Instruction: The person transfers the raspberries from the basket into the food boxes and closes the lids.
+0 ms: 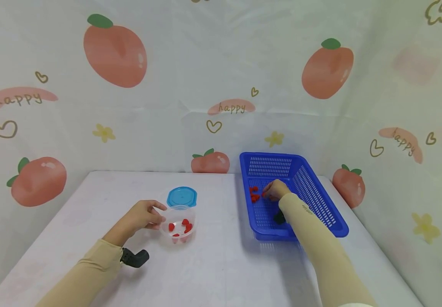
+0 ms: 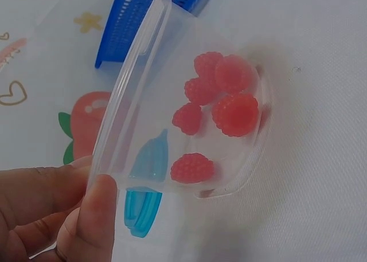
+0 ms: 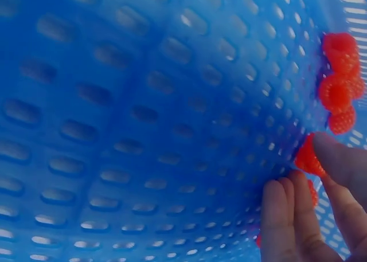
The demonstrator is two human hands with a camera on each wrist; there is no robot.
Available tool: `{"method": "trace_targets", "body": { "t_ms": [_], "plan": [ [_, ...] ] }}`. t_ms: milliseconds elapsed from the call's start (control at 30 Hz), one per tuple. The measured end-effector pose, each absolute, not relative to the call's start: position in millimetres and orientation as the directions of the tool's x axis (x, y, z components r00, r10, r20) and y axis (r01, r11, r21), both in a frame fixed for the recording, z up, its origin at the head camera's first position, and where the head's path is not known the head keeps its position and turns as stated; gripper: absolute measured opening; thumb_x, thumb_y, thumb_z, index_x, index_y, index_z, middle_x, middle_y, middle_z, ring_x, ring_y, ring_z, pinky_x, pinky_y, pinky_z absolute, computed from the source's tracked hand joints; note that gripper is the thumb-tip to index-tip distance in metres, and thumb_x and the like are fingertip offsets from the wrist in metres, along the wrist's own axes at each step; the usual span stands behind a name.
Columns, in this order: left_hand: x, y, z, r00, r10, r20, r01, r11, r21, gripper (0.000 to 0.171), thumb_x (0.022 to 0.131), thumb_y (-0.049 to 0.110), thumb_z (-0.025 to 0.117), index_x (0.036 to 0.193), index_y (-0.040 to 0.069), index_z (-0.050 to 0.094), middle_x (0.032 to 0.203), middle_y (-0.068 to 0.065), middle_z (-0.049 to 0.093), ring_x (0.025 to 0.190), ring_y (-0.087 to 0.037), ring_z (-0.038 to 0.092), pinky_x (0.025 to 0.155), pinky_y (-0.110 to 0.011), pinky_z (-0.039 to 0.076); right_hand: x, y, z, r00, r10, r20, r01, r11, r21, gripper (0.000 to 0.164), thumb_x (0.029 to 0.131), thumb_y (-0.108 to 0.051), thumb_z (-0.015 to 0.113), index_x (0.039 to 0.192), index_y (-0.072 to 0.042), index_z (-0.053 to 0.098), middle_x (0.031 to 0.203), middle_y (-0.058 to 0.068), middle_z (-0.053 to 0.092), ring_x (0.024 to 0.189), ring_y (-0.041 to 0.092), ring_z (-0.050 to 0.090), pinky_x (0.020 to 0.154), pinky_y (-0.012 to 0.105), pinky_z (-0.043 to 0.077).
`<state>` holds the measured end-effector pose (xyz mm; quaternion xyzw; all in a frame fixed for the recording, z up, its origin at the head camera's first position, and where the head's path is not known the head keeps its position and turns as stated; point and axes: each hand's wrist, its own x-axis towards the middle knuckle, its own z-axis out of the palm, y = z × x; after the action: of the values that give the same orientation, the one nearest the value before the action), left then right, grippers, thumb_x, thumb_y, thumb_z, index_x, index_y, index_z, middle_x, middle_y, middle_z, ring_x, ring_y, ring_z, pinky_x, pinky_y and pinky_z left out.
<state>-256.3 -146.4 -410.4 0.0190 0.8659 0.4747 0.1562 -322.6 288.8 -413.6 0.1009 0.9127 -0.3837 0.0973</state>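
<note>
My left hand (image 1: 144,215) pinches the rim of a clear plastic container (image 2: 152,96) between thumb and fingers. Several red raspberries (image 2: 235,114) lie on the bottom of that container, which stands on the table. Inside the blue basket (image 1: 261,232), my right hand (image 1: 276,189) reaches down to the floor. Its thumb and fingertips pinch a raspberry (image 3: 310,156), partly covered by the fingers. More raspberries (image 3: 338,93) lie in a cluster along the basket's left side, just beyond that hand.
Behind the container lies a blue lid (image 1: 182,197), flat on the white table (image 1: 213,264). The basket's raised walls surround my right hand. A printed curtain (image 1: 159,128) hangs at the table's back edge.
</note>
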Motion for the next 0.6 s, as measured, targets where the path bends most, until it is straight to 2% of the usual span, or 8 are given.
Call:
{"method": "trace_targets", "body": {
  "t_ms": [167,267,433,600],
  "plan": [
    [-255.3,-146.9,-409.0,-0.952,0.186,-0.242,-0.105,0.544,0.832,0.043,0.085,0.010,0.073,0.122,-0.004,0.056,0.082,-0.011,0.061,0.063,-0.017,0.060,0.064,-0.027,0.058,-326.3,290.2,-415.6,-0.960,0.127,-0.250,0.265,0.702,-0.661,0.008,0.078,0.003,0.074,0.085,0.001,0.072,0.084,0.006,0.067,0.073,0.015,0.061,0.069,0.030,0.059],
    [-255.2,-146.9,-408.9,-0.953,0.185,-0.241,-0.104,0.545,0.832,0.043,0.085,0.010,0.073,0.122,-0.004,0.056,0.081,-0.011,0.061,0.063,-0.017,0.060,0.063,-0.027,0.058,-328.3,292.0,-417.0,-0.958,0.130,-0.256,0.272,0.701,-0.660,0.006,0.077,0.003,0.074,0.080,-0.001,0.071,0.081,0.004,0.067,0.073,0.015,0.060,0.068,0.029,0.059],
    [-256.0,-147.3,-409.4,-0.953,0.189,-0.235,-0.097,0.547,0.831,0.044,0.085,0.010,0.074,0.122,-0.004,0.056,0.081,-0.010,0.061,0.063,-0.017,0.060,0.063,-0.027,0.058,-329.8,295.3,-417.9,-0.955,0.130,-0.267,0.284,0.670,-0.687,0.005,0.078,0.004,0.073,0.080,0.000,0.071,0.082,0.009,0.071,0.068,0.013,0.059,0.065,0.027,0.057],
    [-256.9,-147.3,-410.1,-0.953,0.191,-0.236,-0.096,0.548,0.831,0.044,0.085,0.011,0.074,0.122,-0.004,0.056,0.081,-0.011,0.060,0.062,-0.017,0.060,0.063,-0.028,0.058,-324.3,295.2,-411.5,-0.954,0.134,-0.269,0.296,0.576,-0.762,0.005,0.082,0.007,0.066,0.085,0.006,0.069,0.073,0.005,0.066,0.059,0.010,0.056,0.060,0.023,0.055]
  ]
}}
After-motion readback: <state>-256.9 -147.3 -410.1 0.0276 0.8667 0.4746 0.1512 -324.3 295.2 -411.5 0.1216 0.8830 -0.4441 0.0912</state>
